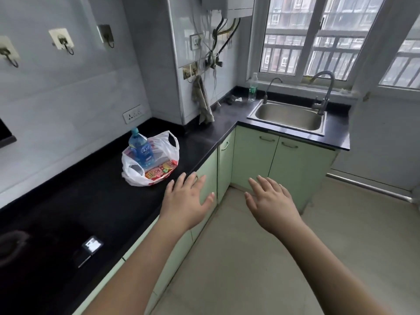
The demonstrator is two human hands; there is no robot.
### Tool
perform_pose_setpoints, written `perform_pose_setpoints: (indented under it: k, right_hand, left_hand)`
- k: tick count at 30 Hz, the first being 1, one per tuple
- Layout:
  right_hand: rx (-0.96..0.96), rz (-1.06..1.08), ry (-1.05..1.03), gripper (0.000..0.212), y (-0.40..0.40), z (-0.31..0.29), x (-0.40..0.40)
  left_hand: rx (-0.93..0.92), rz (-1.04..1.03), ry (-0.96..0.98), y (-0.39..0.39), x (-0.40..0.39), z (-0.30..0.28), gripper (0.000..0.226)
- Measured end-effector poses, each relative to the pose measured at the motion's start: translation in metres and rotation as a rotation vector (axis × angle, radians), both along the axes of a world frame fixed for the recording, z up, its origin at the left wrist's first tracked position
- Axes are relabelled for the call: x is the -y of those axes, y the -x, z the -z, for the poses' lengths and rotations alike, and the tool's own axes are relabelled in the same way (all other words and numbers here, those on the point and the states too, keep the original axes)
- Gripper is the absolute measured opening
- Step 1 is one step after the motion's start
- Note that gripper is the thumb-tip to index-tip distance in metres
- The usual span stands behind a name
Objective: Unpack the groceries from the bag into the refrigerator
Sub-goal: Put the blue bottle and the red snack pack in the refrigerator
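A white plastic grocery bag (134, 176) stands open on the black countertop (95, 201). A blue water bottle (141, 150) rises upright out of it, and a red and yellow snack packet (160, 171) lies at its front. My left hand (187, 201) hovers just right of the bag, over the counter's front edge, palm down with fingers spread and nothing in it. My right hand (270, 203) is held out over the floor, also spread and holding nothing. No refrigerator is in view.
Pale green cabinets (252, 160) run under the L-shaped counter. A steel sink (288, 118) with two taps sits at the far right, a clear bottle (252, 88) beside it. A cloth (203, 103) hangs on the wall. A small dark device (89, 247) lies near me.
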State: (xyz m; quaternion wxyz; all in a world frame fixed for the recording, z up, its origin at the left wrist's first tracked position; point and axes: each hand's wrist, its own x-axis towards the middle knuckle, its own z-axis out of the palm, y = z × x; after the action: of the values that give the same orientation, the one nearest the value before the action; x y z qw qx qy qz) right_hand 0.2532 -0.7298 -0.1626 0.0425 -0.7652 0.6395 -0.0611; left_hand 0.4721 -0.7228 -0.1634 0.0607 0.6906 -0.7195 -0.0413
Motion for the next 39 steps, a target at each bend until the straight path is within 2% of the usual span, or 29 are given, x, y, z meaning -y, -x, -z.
perform_pose_setpoints:
  k: [8,14,23,31,39]
  right_hand:
    - [0.031,-0.147,-0.023,0.057,0.006,0.016,0.094]
    - [0.035,-0.292,-0.034,0.056,-0.01,0.016,0.153]
    - [0.073,-0.486,-0.038,0.057,-0.099,0.023,0.206]
    - [0.02,-0.633,0.012,0.056,-0.194,0.033,0.243]
    - [-0.015,-0.627,-0.014,0.057,-0.245,0.054,0.271]
  left_hand:
    - [0.016,-0.143,-0.028,0.005,0.066,0.008,0.064]
    - [0.047,-0.284,-0.014,-0.013,0.084,0.016,0.066]
    - [0.049,-0.457,-0.039,-0.074,0.101,0.024,0.064]
    - [0.031,-0.47,-0.014,-0.147,0.138,0.034,0.062]
    - [0.084,-0.441,-0.037,-0.199,0.186,0.058,0.066]
